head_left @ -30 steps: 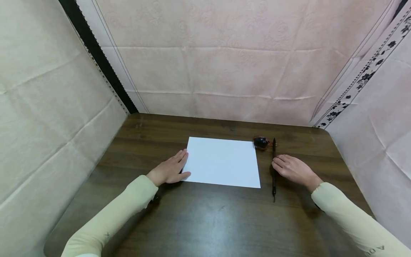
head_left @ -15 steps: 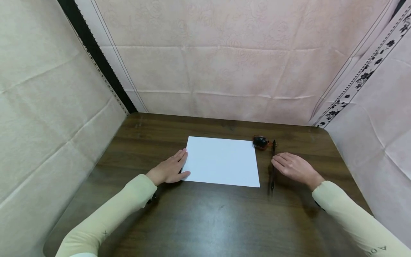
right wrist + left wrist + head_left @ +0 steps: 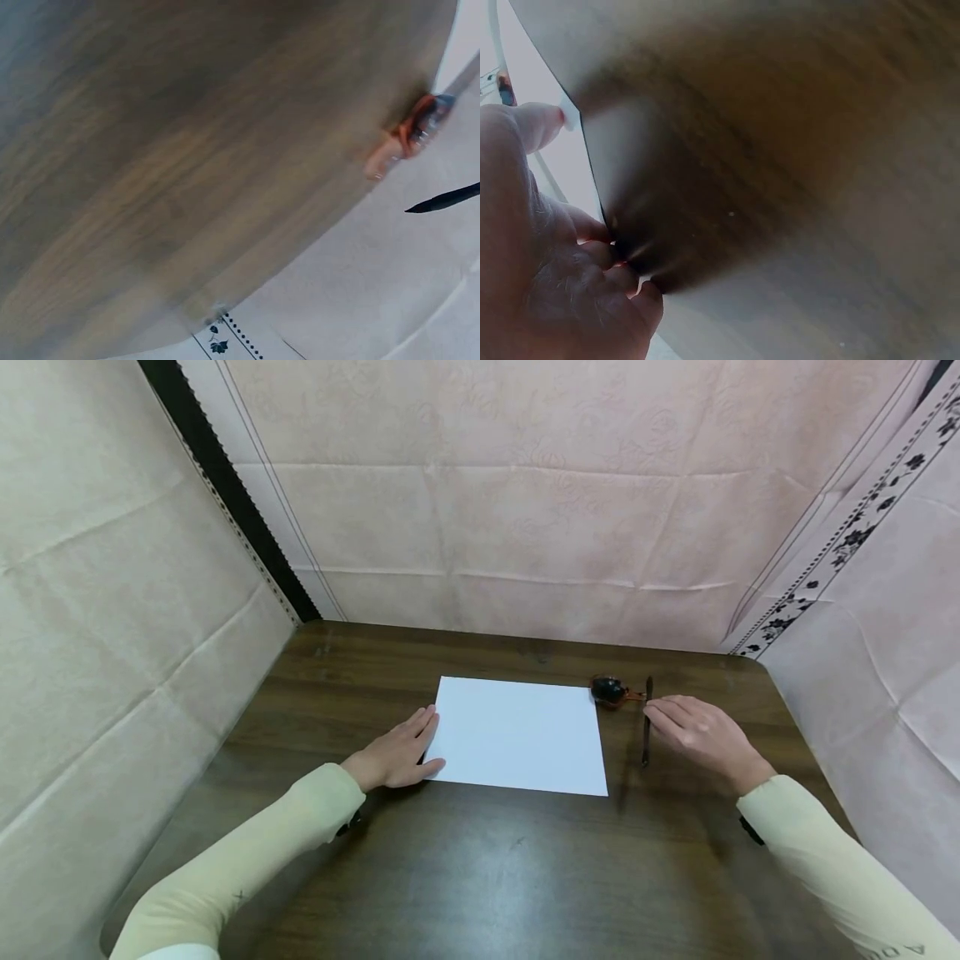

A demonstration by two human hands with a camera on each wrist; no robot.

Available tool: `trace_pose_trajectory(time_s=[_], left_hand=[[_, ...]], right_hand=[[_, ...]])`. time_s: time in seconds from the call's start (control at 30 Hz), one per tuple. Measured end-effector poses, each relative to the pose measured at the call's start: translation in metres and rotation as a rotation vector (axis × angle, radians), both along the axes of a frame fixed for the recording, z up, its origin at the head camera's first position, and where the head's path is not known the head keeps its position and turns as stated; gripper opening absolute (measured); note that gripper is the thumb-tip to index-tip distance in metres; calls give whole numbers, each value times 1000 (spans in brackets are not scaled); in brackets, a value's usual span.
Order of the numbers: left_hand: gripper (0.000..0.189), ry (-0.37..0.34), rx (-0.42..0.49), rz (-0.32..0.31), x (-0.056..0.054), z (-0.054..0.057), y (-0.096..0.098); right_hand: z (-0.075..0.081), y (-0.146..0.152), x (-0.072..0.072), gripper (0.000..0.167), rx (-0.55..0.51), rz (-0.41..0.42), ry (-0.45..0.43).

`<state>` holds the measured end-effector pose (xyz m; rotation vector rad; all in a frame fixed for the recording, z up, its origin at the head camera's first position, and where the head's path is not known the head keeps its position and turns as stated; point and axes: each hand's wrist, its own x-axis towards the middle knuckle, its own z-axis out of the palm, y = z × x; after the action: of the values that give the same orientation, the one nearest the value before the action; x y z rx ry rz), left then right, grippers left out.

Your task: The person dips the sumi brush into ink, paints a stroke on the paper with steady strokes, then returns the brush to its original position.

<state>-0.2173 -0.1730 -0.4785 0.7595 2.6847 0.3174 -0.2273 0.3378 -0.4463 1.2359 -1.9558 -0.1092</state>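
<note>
A white sheet of paper (image 3: 521,735) lies flat on the brown wooden table. My left hand (image 3: 397,750) rests on its left edge with the fingers straight; in the left wrist view the thumb and fingertips touch the sheet's border. To the right of the sheet, my right hand (image 3: 701,735) pinches a dark writing brush (image 3: 647,745) between thumb and fingers, raised off the table and held nearly in line with the sheet's side. Its pointed dark tip (image 3: 444,200) shows in the right wrist view, where the hand itself is out of sight.
By the sheet's upper right corner stands a small dark, glossy container (image 3: 608,692) with orange-brown parts and a short handle-like piece pointing right. Pale cloth walls (image 3: 525,527) enclose the table (image 3: 480,877) at the back and both sides.
My right hand has lifted the brush from the table, then moved slightly right and toward the back with it. The left hand has stayed on the paper.
</note>
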Motion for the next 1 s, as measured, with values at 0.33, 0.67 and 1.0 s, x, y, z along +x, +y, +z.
trace_pose_trajectory(time_s=[0.33, 0.67, 1.0], left_hand=[[87, 4, 4, -1, -1, -1, 1], [87, 1, -18, -4, -2, -1, 1], [88, -2, -26, -4, -3, -1, 0]], right_hand=[[29, -7, 2, 31, -265, -29, -12], [52, -16, 2, 26, -612, -49, -235], [64, -19, -11, 11, -841, -198, -341]])
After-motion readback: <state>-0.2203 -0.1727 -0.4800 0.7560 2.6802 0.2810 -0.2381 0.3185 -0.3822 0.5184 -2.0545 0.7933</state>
